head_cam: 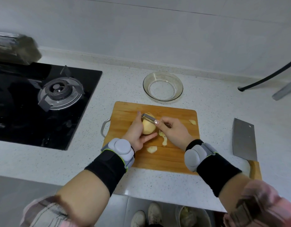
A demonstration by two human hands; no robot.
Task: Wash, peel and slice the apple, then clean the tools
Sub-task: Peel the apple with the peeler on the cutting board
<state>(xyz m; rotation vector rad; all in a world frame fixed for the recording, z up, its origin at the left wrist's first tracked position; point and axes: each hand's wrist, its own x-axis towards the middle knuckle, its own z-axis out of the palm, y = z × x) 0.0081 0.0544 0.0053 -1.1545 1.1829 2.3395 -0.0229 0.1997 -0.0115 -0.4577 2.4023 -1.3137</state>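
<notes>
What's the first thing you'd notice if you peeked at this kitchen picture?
Right in the middle, over the wooden cutting board, the left hand holds a pale, mostly peeled apple while the right hand draws a metal peeler across its top. Curls of peel lie on the board beneath. A big steel cleaver rests on the speckled counter to the right, and an empty clear glass bowl sits behind the board.

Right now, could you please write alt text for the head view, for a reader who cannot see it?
Over a wooden cutting board, the left hand holds a mostly peeled apple while the right hand draws a metal peeler across its top. Peel scraps lie on the board; an empty glass bowl sits behind it, a cleaver to its right.
</notes>
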